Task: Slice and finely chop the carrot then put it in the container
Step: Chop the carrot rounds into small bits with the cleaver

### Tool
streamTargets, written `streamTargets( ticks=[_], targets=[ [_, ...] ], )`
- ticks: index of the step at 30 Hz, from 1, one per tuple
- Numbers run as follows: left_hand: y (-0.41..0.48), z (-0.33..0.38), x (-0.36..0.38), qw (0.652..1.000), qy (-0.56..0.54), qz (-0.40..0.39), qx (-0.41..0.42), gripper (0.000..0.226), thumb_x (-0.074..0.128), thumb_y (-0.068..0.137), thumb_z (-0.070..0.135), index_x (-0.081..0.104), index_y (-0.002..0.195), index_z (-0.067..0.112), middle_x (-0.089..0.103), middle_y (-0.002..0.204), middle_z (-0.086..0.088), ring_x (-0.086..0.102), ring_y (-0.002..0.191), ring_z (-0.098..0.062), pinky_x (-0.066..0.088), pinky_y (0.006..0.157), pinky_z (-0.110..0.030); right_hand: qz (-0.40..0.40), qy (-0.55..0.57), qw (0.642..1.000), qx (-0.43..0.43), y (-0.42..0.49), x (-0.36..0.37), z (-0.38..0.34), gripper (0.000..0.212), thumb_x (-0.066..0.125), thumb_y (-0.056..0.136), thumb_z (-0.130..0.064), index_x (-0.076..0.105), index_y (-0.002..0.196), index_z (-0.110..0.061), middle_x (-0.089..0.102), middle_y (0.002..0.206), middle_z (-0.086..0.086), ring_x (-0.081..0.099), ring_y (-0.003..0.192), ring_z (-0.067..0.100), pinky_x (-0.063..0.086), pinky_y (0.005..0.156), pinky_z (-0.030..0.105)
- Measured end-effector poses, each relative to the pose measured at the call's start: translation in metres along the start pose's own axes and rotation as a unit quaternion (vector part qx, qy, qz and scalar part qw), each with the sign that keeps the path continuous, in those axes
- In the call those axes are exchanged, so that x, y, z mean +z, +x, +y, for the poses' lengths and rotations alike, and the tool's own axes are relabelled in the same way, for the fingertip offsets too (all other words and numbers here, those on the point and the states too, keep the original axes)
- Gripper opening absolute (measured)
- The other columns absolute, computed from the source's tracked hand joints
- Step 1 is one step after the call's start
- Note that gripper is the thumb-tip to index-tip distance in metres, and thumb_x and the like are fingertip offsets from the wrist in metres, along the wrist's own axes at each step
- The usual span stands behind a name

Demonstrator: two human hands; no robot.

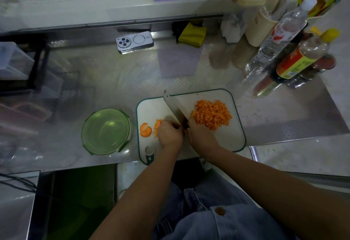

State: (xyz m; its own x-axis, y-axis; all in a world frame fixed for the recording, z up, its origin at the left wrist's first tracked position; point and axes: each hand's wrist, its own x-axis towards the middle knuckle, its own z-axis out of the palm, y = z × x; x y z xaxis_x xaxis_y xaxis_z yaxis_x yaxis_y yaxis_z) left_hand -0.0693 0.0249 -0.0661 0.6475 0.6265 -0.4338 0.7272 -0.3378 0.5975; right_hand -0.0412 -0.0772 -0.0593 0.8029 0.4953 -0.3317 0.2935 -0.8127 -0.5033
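Carrot slices (146,130) lie at the left end of the cutting board (235,138), the nearest ones pinned under the curled fingers of the left hand (170,135). Chopped carrot (212,115) is heaped at the right end. The right hand (201,135) has its fingers wrapped round the handle of the knife (174,107), whose blade stands between slices and heap. The green container (106,131) sits on the worktop (113,80) just left of the board.

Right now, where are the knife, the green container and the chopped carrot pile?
knife (176,109): head view, flat of blade.
green container (106,131): head view, bare bottom.
chopped carrot pile (212,115): head view, middle of heap.
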Motion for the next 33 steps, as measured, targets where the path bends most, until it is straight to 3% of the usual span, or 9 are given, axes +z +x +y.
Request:
streamTargets(
  ticks=[5,9,13,17,20,22,26,33],
  targets=[
    [-0.004,-0.001,-0.001,1.000,0.021,0.004,0.011,0.021,0.067,0.083,0.024,0.076,0.098,0.011,0.073,0.098,-0.010,0.067,0.091,-0.024,0.044,0.071,-0.024,0.027,0.065,0.998,0.000,-0.003,-0.013,0.005,0.039,0.041,0.099,-0.015,0.040,0.137,-0.009,0.065,0.096,0.021,0.064,0.073,0.041,0.052,0.067,0.049],
    [-0.005,-0.006,-0.005,0.998,0.031,0.005,0.046,0.020,0.066,0.085,0.025,0.074,0.099,0.013,0.073,0.098,-0.007,0.066,0.092,-0.024,0.040,0.068,-0.023,0.077,0.153,0.985,0.002,-0.001,-0.030,0.014,0.018,0.039,0.101,-0.019,0.046,0.112,-0.006,0.062,0.072,0.015,0.058,0.040,0.025,0.048,0.040,0.034],
    [-0.002,-0.012,-0.011,0.987,0.039,0.007,0.157,0.023,0.065,0.083,0.016,0.068,0.105,0.013,0.069,0.099,-0.009,0.064,0.091,-0.024,0.040,0.071,-0.024,0.092,0.197,0.976,0.015,-0.001,-0.037,0.022,0.020,0.041,0.100,-0.017,0.045,0.116,-0.006,0.060,0.063,0.012,0.055,0.034,0.018,0.044,0.034,0.026],
    [0.010,-0.012,-0.010,0.930,0.159,-0.043,0.330,0.053,0.067,0.072,0.007,0.057,0.124,0.014,0.052,0.117,-0.012,0.050,0.106,-0.027,0.043,0.086,-0.032,0.091,0.208,0.974,0.028,-0.007,-0.035,0.032,0.017,0.042,0.100,-0.018,0.047,0.111,-0.006,0.059,0.062,0.010,0.056,0.034,0.019,0.045,0.036,0.027],
    [0.016,-0.005,-0.008,0.876,0.245,-0.090,0.405,0.052,0.064,0.068,0.003,0.060,0.120,0.012,0.054,0.119,-0.011,0.049,0.107,-0.029,0.044,0.088,-0.036,0.089,0.221,0.970,0.040,-0.010,-0.034,0.038,0.013,0.043,0.099,-0.018,0.047,0.106,-0.007,0.060,0.065,0.012,0.054,0.034,0.019,0.044,0.036,0.029],
    [0.017,0.001,-0.008,0.856,0.283,-0.101,0.422,0.042,0.062,0.072,0.005,0.063,0.113,0.012,0.056,0.113,-0.011,0.049,0.105,-0.030,0.041,0.086,-0.036,0.085,0.230,0.968,0.048,-0.012,-0.034,0.038,0.015,0.043,0.100,-0.017,0.047,0.112,-0.009,0.059,0.065,0.012,0.053,0.034,0.018,0.041,0.035,0.025],
    [0.020,0.005,-0.009,0.849,0.291,-0.100,0.429,0.023,0.058,0.078,0.006,0.066,0.098,0.010,0.057,0.100,-0.013,0.052,0.096,-0.033,0.039,0.078,-0.039,0.073,0.236,0.967,0.064,-0.013,-0.034,0.037,0.011,0.044,0.099,-0.016,0.047,0.107,-0.010,0.059,0.066,0.012,0.052,0.035,0.019,0.041,0.035,0.023],
    [0.019,0.000,-0.011,0.871,0.287,-0.090,0.389,0.015,0.058,0.085,0.014,0.063,0.099,0.011,0.055,0.102,-0.012,0.053,0.097,-0.030,0.039,0.080,-0.037,0.053,0.201,0.976,0.061,-0.009,-0.029,0.034,0.017,0.045,0.099,-0.022,0.047,0.111,-0.011,0.061,0.068,0.012,0.056,0.036,0.023,0.042,0.034,0.026]
  ],
)
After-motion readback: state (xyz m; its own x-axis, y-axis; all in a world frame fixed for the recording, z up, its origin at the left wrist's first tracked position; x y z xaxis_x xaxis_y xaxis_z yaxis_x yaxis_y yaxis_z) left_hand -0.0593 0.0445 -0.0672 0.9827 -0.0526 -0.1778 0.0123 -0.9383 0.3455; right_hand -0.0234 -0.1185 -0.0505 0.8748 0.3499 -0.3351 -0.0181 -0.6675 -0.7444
